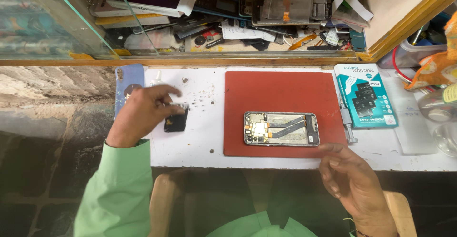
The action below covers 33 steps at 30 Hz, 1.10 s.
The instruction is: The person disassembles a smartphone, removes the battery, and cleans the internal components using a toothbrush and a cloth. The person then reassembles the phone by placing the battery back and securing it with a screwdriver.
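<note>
An opened phone (282, 129) with its back removed lies on a red mat (281, 92), showing its boards and orange flex cables. My left hand (143, 113) hovers over the white bench at the left, fingers pinched on a small metal piece (180, 106) just above a black phone part (175, 122). My right hand (352, 180) rests at the bench's front edge, right of the phone, fingers loosely curled and holding nothing.
A teal box (365, 95) and a metal screwdriver (346, 120) lie right of the mat. Tiny screws (200, 96) dot the white bench. A blue phone case (126, 82) lies far left. A glass cabinet (238, 13) of phone parts runs along the back.
</note>
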Tool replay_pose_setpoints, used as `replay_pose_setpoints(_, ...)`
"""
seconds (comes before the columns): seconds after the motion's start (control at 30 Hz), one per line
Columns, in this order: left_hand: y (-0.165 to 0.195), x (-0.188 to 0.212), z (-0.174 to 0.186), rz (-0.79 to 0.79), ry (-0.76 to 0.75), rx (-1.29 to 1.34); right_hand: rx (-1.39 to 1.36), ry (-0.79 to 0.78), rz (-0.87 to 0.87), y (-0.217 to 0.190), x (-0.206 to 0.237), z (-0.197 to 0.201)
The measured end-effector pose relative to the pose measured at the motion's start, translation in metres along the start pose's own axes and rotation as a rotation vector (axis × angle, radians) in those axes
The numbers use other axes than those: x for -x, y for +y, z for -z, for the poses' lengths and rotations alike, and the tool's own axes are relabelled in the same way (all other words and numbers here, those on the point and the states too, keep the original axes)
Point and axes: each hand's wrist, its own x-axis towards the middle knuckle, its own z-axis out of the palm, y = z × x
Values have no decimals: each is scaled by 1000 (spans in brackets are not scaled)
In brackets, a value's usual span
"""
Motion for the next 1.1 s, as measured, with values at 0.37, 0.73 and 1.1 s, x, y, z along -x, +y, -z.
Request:
replay_pose_setpoints(0.37, 16, 13, -19, -332, -241, -284, 26, 20, 8, 7, 0, 1)
replay_pose_setpoints(0.73, -6, 64, -27, -177, 70, -189, 51, 63, 89, 2, 2, 20)
replay_pose_setpoints(1.1, 2, 57, -58, -368, 234, -236, 786, 152, 453, -4, 4, -25)
